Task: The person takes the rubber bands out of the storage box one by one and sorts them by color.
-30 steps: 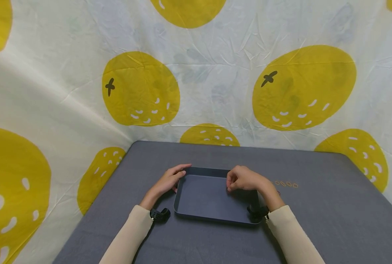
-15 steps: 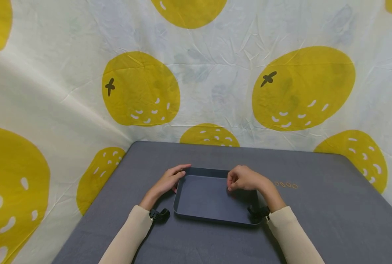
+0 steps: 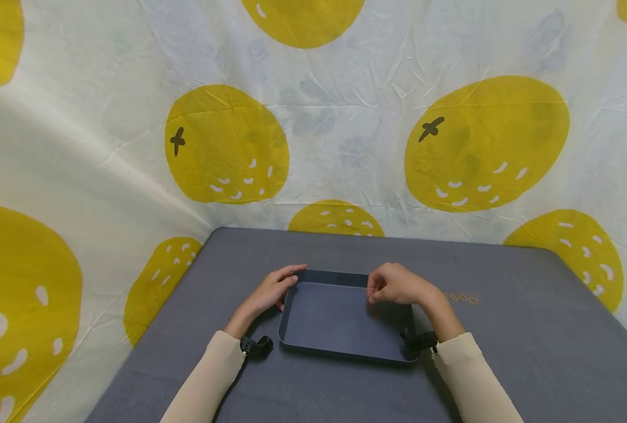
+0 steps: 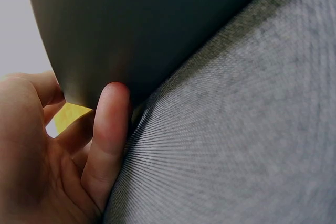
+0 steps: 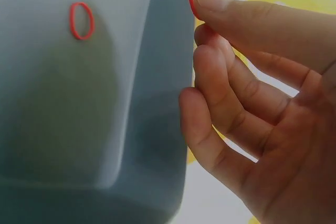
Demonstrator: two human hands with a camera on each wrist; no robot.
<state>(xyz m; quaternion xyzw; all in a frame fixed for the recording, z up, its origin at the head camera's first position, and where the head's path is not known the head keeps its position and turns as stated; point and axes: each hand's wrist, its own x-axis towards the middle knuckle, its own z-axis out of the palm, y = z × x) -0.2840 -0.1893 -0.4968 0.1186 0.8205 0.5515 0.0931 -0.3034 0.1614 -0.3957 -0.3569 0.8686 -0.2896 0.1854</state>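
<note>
My right hand is above the right part of a dark grey rectangular tray. Between thumb and fingertip it pinches a small red rubber band, which is too small to make out in the head view. A second red loop lies on the tray floor in the right wrist view. At the tray's far left corner my left hand holds the wall, its thumb at the rim. One finger lies against the tray's outer side in the left wrist view.
Several small orange loops lie in a row on the grey cloth-covered table, right of the tray and partly behind the right wrist. A white curtain with yellow fruit prints hangs behind and left of the table.
My right hand has shifted slightly right and up over the tray. A small dark reddish spot beside the right wrist a second ago is now out of sight. The left hand and tray stay put.
</note>
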